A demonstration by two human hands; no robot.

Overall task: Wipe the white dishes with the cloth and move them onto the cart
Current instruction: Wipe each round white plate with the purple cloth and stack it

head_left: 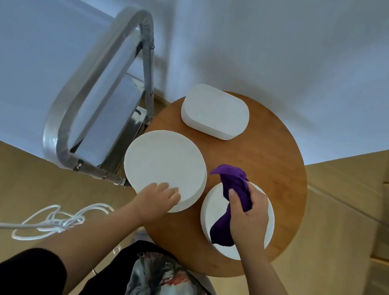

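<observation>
Three white dishes sit on the round wooden bench [278, 145], spread apart so each can be reached on its own: a rounded oblong dish [214, 111] at the far side, a large round dish [165, 165] at the left nearest the cart [63, 131], and a smaller round dish [214, 206] at the near right. The right hand [249, 214] has its fingers curled round the bunched purple cloth [229, 204] and presses it down onto the smaller round dish, with a loose tail of cloth trailing toward the person; bunching it this way likely gives a firm pad for rubbing. The left hand [159, 196] rests on the near edge of the large round dish, fingers bent over its rim, apparently to hold it or ready it for lifting toward the cart just beside it. No dish shows on the visible part of the cart, so the task seems at an early stage. A tangled white cable [54, 222] lies on the floor at the left, clear of the bench.
</observation>
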